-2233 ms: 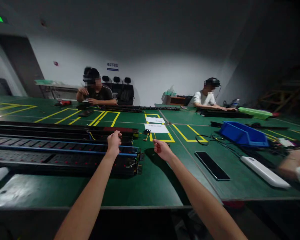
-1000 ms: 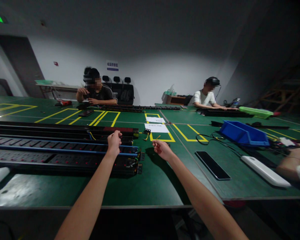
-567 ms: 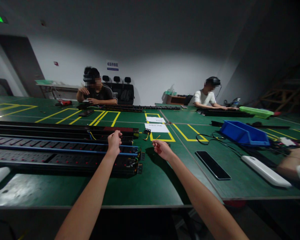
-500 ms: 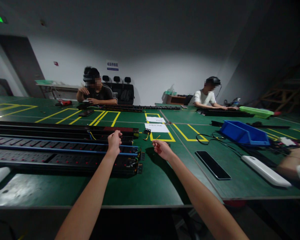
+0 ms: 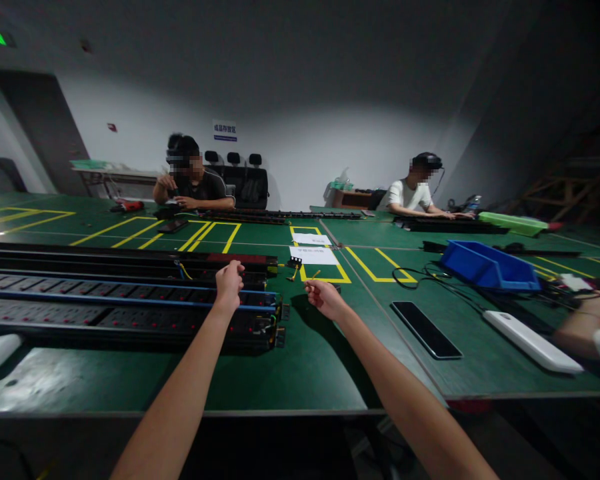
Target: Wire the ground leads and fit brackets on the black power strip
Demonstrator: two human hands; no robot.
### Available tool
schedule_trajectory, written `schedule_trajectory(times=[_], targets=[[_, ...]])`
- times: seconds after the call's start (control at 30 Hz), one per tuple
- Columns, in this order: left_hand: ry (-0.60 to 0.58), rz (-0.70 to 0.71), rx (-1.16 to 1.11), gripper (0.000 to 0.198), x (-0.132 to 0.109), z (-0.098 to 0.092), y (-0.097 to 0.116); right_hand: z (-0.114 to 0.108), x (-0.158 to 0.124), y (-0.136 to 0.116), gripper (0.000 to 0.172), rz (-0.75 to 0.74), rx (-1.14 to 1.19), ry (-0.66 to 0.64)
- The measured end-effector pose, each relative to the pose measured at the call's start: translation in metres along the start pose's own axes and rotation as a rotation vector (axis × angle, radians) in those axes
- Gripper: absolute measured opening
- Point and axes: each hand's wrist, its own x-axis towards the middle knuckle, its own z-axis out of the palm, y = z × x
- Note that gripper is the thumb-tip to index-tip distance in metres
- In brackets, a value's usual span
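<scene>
A green surface (image 5: 325, 380) is marked with yellow lines, and a white wall (image 5: 300, 160) is seen at twelve o'clock. Black socket strips (image 5: 145, 319) are laid at eight to nine o'clock. Over their near-center ends the left hand (image 5: 229, 285) is held with fingers curled; whether anything is gripped cannot be told. Toward six o'clock, the right hand (image 5: 326, 300) is set in a narrow grip, by which a thin yellow wire (image 5: 317, 274) is pinched. A phone (image 5: 427, 330) is placed at four o'clock, a blue bin (image 5: 485, 268) at three.

Blue bin (image 5: 473, 269) beyond phone (image 5: 427, 330), green tray (image 5: 513, 225) farther back
</scene>
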Motion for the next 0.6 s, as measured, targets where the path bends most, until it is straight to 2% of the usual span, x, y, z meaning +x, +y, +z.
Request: schedule_trajectory(times=[0.6], targets=[[0.001, -0.003, 0.003, 0.019, 0.0002, 0.0002, 0.0001, -0.001, 0.0025, 0.0017, 0.01, -0.007, -0.001, -0.009]])
